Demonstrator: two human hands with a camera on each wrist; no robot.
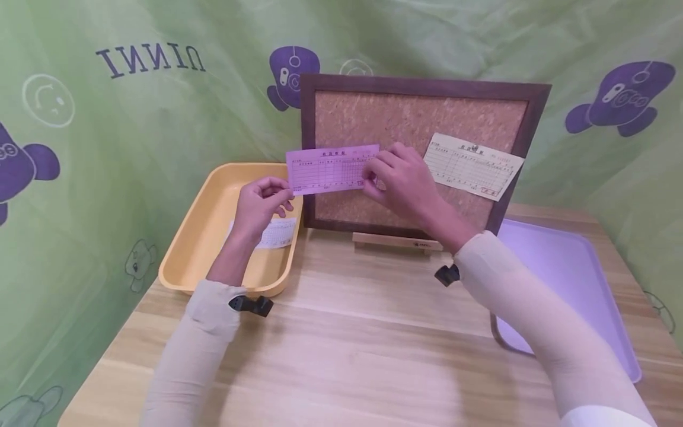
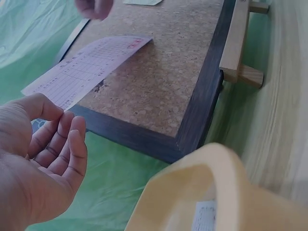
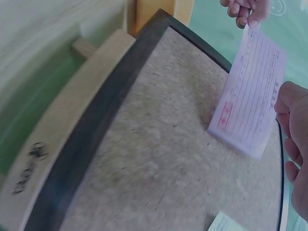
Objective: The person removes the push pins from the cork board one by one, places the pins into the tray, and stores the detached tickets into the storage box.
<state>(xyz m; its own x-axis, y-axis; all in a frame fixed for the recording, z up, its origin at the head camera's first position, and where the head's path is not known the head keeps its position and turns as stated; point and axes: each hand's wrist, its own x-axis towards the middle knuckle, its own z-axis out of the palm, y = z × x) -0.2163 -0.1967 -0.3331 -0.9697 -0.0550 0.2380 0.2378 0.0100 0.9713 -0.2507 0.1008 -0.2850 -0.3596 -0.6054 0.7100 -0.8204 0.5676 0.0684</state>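
My left hand (image 1: 261, 204) pinches the lower left corner of a pink receipt slip (image 1: 325, 169) between thumb and index finger. The slip is held up in front of the left part of a dark-framed corkboard (image 1: 384, 118), its far end bending toward the cork in the left wrist view. My right hand (image 1: 402, 181), fingers curled and thumb near the index fingertip, overlaps the slip's right end in the head view; I cannot tell whether something small sits between those fingertips. To its right, a pale receipt slip (image 1: 469, 166) hangs tilted on the board from a pushpin (image 1: 475, 148).
A yellow tray (image 1: 197, 237) stands at the left, with a white printed slip (image 1: 277, 233) inside. Under the board is a wooden stand (image 1: 395, 242). A lilac tray (image 1: 565, 273) lies at the right, partly behind my right sleeve. A green printed curtain (image 1: 160, 118) hangs behind.
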